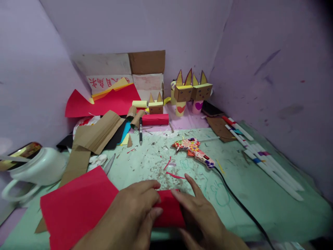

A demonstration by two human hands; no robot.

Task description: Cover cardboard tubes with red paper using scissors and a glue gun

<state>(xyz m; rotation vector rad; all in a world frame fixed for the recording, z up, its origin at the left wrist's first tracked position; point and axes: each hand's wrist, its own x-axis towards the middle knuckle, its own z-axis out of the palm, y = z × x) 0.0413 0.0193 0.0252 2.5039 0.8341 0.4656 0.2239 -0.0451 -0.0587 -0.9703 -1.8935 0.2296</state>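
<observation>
A red paper-covered piece [169,210] lies at the front edge of the green table, between my two hands. My left hand [136,205] has its fingers bent against the piece's left end. Around the right end, my right hand [201,211] has its thumb and fingers spread, fingertips on the red surface. A large red paper sheet [80,205] lies to the left, partly under my left forearm. Thin red paper strips [175,176] are just beyond my hands. The underside of the red piece is hidden.
A patterned glue gun [194,151] with a black cord lies right of centre. Markers [265,166] line the right side. Box-headed paper figures [184,95] stand at the back. Cardboard pieces [101,132], a pen [141,132] and a white pot [39,166] are leftward.
</observation>
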